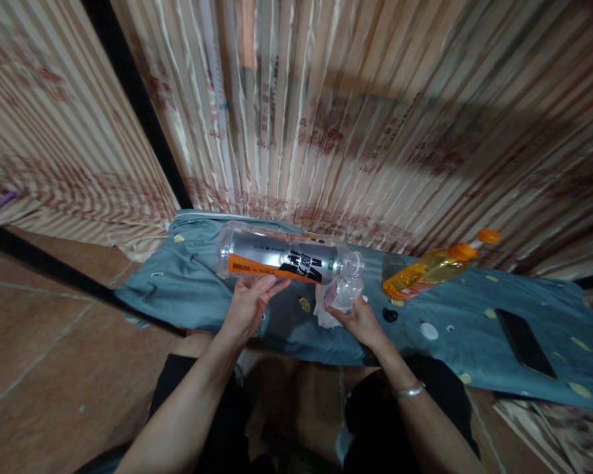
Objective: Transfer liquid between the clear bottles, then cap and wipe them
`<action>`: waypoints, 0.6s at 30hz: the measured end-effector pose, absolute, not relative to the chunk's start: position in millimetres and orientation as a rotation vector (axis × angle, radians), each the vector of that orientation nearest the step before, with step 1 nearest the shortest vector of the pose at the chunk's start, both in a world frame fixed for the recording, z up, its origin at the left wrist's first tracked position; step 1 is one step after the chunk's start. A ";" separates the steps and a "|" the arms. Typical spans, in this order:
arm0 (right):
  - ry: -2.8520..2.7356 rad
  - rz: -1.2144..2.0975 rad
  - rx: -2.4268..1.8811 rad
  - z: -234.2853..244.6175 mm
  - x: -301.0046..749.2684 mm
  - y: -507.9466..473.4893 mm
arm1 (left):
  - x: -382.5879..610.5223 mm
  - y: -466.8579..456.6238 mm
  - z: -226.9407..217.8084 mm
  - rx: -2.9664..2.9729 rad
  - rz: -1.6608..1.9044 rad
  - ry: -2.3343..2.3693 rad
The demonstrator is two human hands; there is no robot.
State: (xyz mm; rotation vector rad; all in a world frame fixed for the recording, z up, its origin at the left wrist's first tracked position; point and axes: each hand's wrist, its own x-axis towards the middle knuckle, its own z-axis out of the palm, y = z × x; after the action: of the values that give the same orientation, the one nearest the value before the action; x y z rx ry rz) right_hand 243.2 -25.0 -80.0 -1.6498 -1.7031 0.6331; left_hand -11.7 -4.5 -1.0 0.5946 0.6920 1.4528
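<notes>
At frame centre, fingers clamped, the left hand [248, 305] is holding the labelled bottle [277, 255], the right hand [360, 321] the clear bottle [343, 293]. Pouring is seemingly proceeding, next requiring steady tilt.

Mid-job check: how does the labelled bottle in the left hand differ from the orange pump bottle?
The labelled bottle lies sideways in the left hand, while the pump bottle stands on the blue cloth. The labelled bottle has clear ends and a silver, orange and black label; the pump bottle looks orange-yellow through. The pump bottle has an orange pump head; the labelled bottle has none. Both are partly see-through.
</notes>
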 end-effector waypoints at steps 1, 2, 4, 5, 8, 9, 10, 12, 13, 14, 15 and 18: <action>-1.703 0.631 -1.644 -80.4 243.4 -24.9 | -11.7 -4.4 -0.7 0.597 1.455 0.692; -1.701 0.626 -1.640 -80.8 243.5 -24.9 | -11.5 -4.3 -0.4 0.599 1.457 0.694; -1.699 0.616 -1.633 -81.1 243.5 -24.9 | -11.1 -4.0 0.4 0.598 1.464 0.698; -1.702 0.616 -1.630 -81.0 243.5 -24.9 | -10.8 -3.9 0.8 0.596 1.468 0.699; -1.700 0.629 -1.638 -80.1 243.3 -24.9 | -9.9 -3.8 2.0 0.600 1.476 0.703; -1.700 0.635 -1.645 -79.8 243.3 -24.9 | -9.7 -3.9 2.3 0.603 1.476 0.706; -1.701 0.639 -1.651 -79.6 243.3 -24.9 | -9.4 -3.9 2.7 0.606 1.475 0.708; -1.705 0.634 -1.658 -79.7 243.3 -24.8 | -8.9 -4.0 3.1 0.611 1.478 0.710; -1.708 0.631 -1.658 -79.9 243.3 -24.8 | -8.7 -4.0 3.2 0.613 1.481 0.708; -1.710 0.630 -1.656 -80.3 243.3 -24.8 | -8.5 -3.9 3.2 0.615 1.484 0.704; -1.712 0.633 -1.651 -80.6 243.4 -24.8 | -8.3 -3.8 3.1 0.619 1.487 0.701; -1.714 0.647 -1.642 -81.3 243.5 -24.9 | -7.7 -3.3 2.4 0.629 1.486 0.696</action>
State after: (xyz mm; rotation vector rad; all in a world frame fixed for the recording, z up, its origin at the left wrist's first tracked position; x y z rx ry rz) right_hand 243.5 -24.9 -81.3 -1.6421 -1.7140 0.6469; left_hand -7.7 -3.3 2.4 0.6289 0.6962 1.4861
